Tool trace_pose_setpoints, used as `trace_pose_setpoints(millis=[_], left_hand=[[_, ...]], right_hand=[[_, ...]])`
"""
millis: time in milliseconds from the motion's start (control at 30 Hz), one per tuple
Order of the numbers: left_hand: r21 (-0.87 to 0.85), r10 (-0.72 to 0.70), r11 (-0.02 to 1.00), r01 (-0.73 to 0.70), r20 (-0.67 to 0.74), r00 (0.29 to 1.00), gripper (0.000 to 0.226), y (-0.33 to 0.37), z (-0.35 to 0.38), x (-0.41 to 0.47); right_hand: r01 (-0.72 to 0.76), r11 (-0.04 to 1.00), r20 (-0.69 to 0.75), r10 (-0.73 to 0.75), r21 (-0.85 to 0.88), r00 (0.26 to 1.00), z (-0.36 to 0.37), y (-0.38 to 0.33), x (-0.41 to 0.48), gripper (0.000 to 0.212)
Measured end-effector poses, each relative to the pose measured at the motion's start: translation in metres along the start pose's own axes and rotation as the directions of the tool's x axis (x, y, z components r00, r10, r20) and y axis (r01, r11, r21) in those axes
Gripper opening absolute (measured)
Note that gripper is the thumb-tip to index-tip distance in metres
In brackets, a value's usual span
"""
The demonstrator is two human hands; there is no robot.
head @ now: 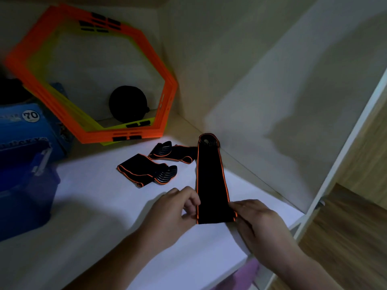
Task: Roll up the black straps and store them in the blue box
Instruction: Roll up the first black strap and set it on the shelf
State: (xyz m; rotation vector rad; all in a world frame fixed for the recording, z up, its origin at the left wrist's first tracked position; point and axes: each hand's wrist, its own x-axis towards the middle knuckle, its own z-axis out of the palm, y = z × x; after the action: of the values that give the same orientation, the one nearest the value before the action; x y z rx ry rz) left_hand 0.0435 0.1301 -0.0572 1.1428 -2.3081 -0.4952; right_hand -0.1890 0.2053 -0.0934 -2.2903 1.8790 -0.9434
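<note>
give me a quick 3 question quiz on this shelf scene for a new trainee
1. True or false: both hands grip the near end of the flat strap.
2. How many other black straps lie loose on the shelf?
3. Which side of the view holds the blue box: A) left, B) right?

Key
1. True: the left hand and the right hand pinch its two near corners.
2. Two: one folded strap and another strap behind it.
3. A, left, beside the orange hexagon frames.
</note>
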Motion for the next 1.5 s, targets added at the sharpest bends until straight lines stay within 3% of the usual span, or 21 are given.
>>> trace_pose_setpoints(millis=[100, 167, 300, 433, 567, 667, 800, 933, 1233, 1500], left_hand=[[0.055, 0.031, 0.998, -0.032, 0.031, 0.999, 0.027, -0.006, 0.0, -0.001], [0.059, 0.074, 0.995, -0.079, 0.083, 0.994, 0.042, -0.011, -0.002, -0.002], [0.094, 0.134, 0.982, -0.163, 0.255, 0.957, 0.064, -0.015, -0.004, -0.003], [0.102, 0.176, 0.975, -0.196, 0.181, 0.968, 0.044, -0.012, 0.003, -0.004], [0.013, 0.178, 0.983, -0.182, 0.141, 0.974, 0.029, -0.004, 0.0, -0.007], [-0.007, 0.169, 0.986, -0.169, 0.132, 0.977, 0.044, 0.004, -0.001, -0.009], [-0.092, 0.081, 0.993, -0.073, 0.082, 0.993, 0.029, 0.01, 0.0, -0.006], [-0.326, -0.06, 0.941, 0.093, 0.11, 0.992, 0.01, 0.018, 0.003, -0.002], [-0.289, -0.184, 0.939, 0.188, 0.041, 0.982, 0.01, 0.009, 0.015, 0.005], [-0.357, -0.285, 0.898, 0.256, -0.032, 0.958, 0.052, 0.016, 0.015, 0.008]], right_hand=[[0.004, 1.0, -0.002, -0.004, -0.004, 1.0, -0.004, -0.001, 0.0, 0.039], [-0.004, 1.0, 0.016, 0.004, 0.01, 1.0, -0.009, 0.001, 0.0, 0.049], [0.076, 0.996, 0.163, -0.081, 0.035, 0.983, -0.017, 0.01, 0.005, 0.058], [0.143, 0.988, 0.197, -0.153, 0.063, 0.968, -0.02, 0.014, 0.011, 0.041], [0.166, 0.982, 0.142, -0.178, 0.093, 0.974, -0.026, 0.012, 0.008, 0.003], [0.121, 0.984, 0.161, -0.141, 0.131, 0.977, -0.027, 0.011, 0.005, 0.012], [0.029, 0.98, 0.152, -0.06, 0.195, 0.986, -0.024, 0.011, 0.009, 0.01], [-0.173, 0.953, 0.18, 0.13, 0.249, 0.975, -0.023, 0.013, 0.017, 0.011], [-0.311, 0.898, 0.2, 0.258, 0.312, 0.945, -0.018, 0.012, 0.029, 0.025], [-0.377, 0.875, 0.178, 0.337, 0.303, 0.925, -0.012, 0.006, 0.037, 0.017]])
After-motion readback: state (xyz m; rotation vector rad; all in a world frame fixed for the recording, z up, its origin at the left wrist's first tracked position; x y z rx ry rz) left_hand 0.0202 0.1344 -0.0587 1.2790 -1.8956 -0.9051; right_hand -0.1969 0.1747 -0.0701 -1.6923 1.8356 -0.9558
